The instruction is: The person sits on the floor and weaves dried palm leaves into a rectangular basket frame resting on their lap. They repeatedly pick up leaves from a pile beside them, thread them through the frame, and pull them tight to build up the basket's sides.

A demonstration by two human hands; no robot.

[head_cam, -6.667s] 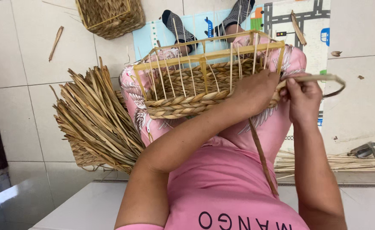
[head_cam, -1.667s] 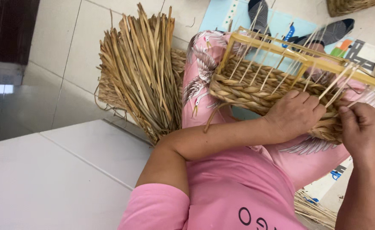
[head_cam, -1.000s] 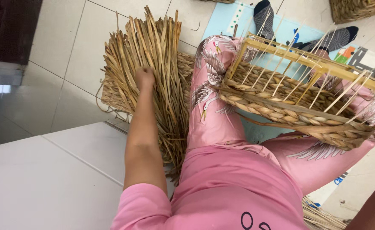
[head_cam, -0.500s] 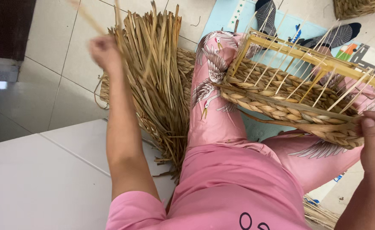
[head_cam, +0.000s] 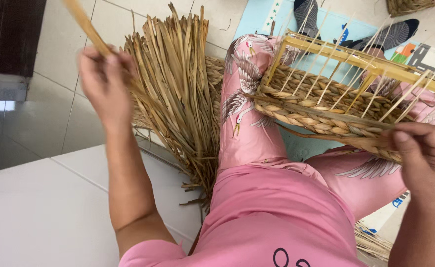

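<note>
The half-woven basket (head_cam: 336,118) lay across the person's lap, on the pink patterned trousers (head_cam: 247,99), its pale wooden frame (head_cam: 370,66) and thin upright stakes rising above several finished rows of braided straw.

The left hand (head_cam: 106,81), raised well to the left of the basket, was closed in a pinch around one flat dry straw strand (head_cam: 86,27), which ran up and out of view. The right hand (head_cam: 422,155) pressed against the basket's near right edge, fingers curled over the braided rim and thumb on top, holding it steady.

Between the left hand and the basket a large bundle of loose straw (head_cam: 178,94) lay fanned on the tiled floor (head_cam: 64,49). Beyond the basket were a printed play mat (head_cam: 326,29) and the person's striped socks (head_cam: 306,12).

Judgement: the step in hand looked like fetching fresh weaving material. The next move would call for bringing the strand over to the basket and threading it between the stakes above the top braided row, the right hand keeping the frame from tipping.
</note>
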